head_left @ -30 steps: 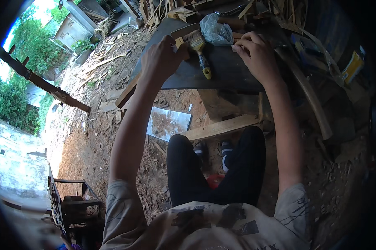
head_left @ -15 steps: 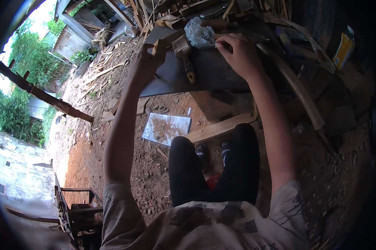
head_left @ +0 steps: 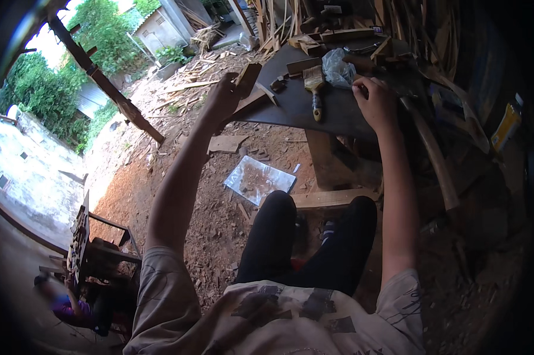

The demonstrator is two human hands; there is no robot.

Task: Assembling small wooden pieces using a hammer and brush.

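My left hand [head_left: 224,99] is closed around a small wooden block [head_left: 247,79], held up beyond the left edge of the dark table [head_left: 282,112]. Beside the crumpled clear plastic bag [head_left: 338,67], my right hand [head_left: 376,102] has thumb and forefinger pinched together; anything between them is too small to make out. A wide paintbrush [head_left: 314,93] lies on the tabletop between my hands, bristles pointing away from me. Left of it rests a small dark piece [head_left: 277,86]. Pale wooden strips [head_left: 252,102] sit at the table's left corner, near my left hand.
Wood offcuts [head_left: 353,34] crowd the table's far side. At right are a long curved wooden piece [head_left: 435,157] and a yellow packet [head_left: 506,127]. A plank [head_left: 332,198] and a white sheet [head_left: 260,179] lie on the chip-strewn ground. Another person [head_left: 72,307] sits at lower left.
My left hand has moved left, away from the paintbrush, with the wooden block. The right hand stays by the plastic bag. The whole view has shifted, bringing another person into sight at lower left.
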